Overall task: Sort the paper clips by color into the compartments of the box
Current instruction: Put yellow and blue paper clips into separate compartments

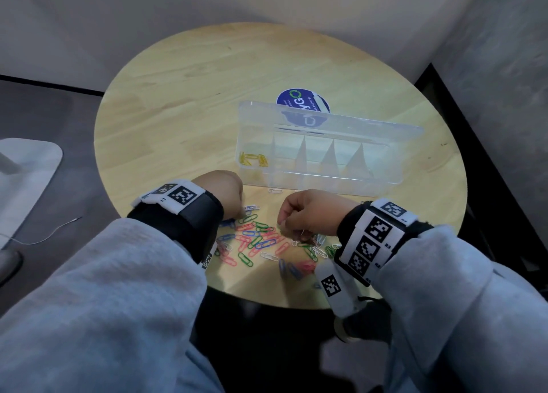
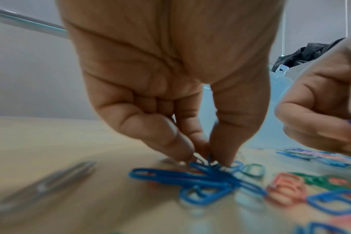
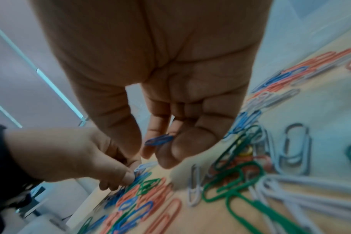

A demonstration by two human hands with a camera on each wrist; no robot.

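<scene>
A clear compartment box (image 1: 332, 181) stands open on the round wooden table (image 1: 184, 101), with several yellow clips (image 1: 253, 158) in its leftmost compartment. A mixed pile of paper clips (image 1: 258, 239) in blue, red, green and white lies in front of it. My left hand (image 1: 240, 213) is down at the pile's left edge; its fingertips (image 2: 222, 156) pinch a blue clip (image 2: 202, 175) in a tangle of blue ones on the table. My right hand (image 3: 150, 150) hovers just over the pile's right side, holding one blue clip (image 3: 159, 140) in its fingers.
The box lid (image 1: 370, 131) stands up behind the compartments, with a round blue sticker (image 1: 302, 98) behind it. A single white clip (image 1: 275, 190) lies by the box's front wall. The near table edge (image 1: 267, 300) is close behind the pile. A white base (image 1: 26, 170) sits on the floor, left.
</scene>
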